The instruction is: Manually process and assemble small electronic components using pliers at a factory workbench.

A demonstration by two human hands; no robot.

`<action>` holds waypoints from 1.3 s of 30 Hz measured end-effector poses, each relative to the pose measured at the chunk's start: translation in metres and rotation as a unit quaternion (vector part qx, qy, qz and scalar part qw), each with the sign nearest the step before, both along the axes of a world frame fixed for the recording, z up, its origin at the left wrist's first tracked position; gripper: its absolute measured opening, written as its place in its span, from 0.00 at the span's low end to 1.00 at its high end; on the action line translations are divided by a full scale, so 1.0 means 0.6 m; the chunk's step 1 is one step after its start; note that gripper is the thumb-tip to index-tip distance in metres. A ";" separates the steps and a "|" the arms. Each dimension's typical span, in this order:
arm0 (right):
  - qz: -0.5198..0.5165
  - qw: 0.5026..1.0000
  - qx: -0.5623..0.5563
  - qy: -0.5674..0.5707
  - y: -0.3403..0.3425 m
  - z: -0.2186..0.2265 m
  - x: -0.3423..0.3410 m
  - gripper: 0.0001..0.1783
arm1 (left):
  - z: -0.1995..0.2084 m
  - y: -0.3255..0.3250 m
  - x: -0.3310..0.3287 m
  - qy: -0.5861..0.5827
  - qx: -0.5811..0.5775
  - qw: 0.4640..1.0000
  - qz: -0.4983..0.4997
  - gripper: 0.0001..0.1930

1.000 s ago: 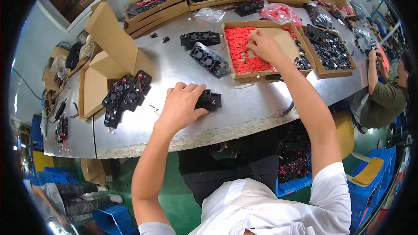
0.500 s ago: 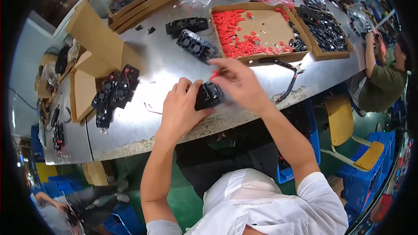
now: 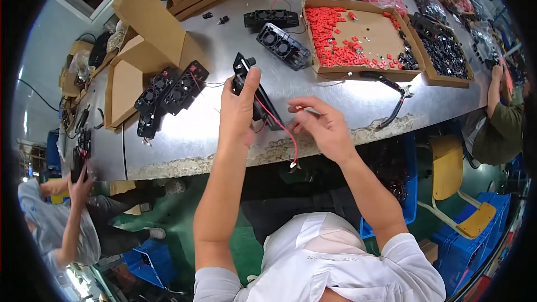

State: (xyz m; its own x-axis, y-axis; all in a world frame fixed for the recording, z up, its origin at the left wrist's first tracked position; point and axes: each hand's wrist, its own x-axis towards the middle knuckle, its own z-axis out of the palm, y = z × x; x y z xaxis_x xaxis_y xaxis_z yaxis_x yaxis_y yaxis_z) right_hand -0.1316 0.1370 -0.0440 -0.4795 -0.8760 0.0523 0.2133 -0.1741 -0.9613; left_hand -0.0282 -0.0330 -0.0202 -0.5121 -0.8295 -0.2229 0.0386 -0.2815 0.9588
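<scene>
"While the left hand is under review, what do its fingers hold?"

"They are closed around a black housing, thumb on the near side. The housing is tilted, its lower end slanting towards the right fingers. Whether that end touches the desk cannot be told."

"Anything attached?"

"A red wire trails from beside the left thumb, passes the gap between the hands and ends in a white connector, below the right fingertips."

"State of the right hand?"

"Just beside the wire, fingers bent and partly apart. Blur is noted; whether the tips pinch anything cannot be told."

"Surrounding items?"

"Beyond the fingers lies a twin-fan unit. Left of the left fingers, black fan units overlap. Beyond and right of the right fingers, a cardboard tray carries red pieces, massed mainly on its left. Nearer, right of those same fingers, cutters with black handles lie open."
</scene>
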 end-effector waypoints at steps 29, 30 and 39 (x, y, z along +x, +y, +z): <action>-0.124 0.914 0.050 0.383 0.031 0.074 -0.009 0.14 | 0.063 0.048 0.027 -0.181 -0.415 0.851 -0.268 0.29; -0.128 0.913 0.027 0.386 0.027 0.072 -0.007 0.14 | 0.078 0.049 0.030 -0.163 -0.360 0.875 -0.280 0.30; -0.264 0.871 -0.013 0.414 0.041 0.022 0.041 0.16 | 0.046 0.076 0.025 0.099 0.102 0.939 -0.314 0.35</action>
State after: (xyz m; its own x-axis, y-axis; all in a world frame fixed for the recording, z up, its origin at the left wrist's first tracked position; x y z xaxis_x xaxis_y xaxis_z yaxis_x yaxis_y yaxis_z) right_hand -0.1072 0.1614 -0.0306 -0.6034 -0.5376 0.5890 -0.6681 -0.0625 -0.7414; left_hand -0.0135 0.0126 0.0076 -0.9342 -0.3000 -0.1930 -0.0252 -0.4843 0.8745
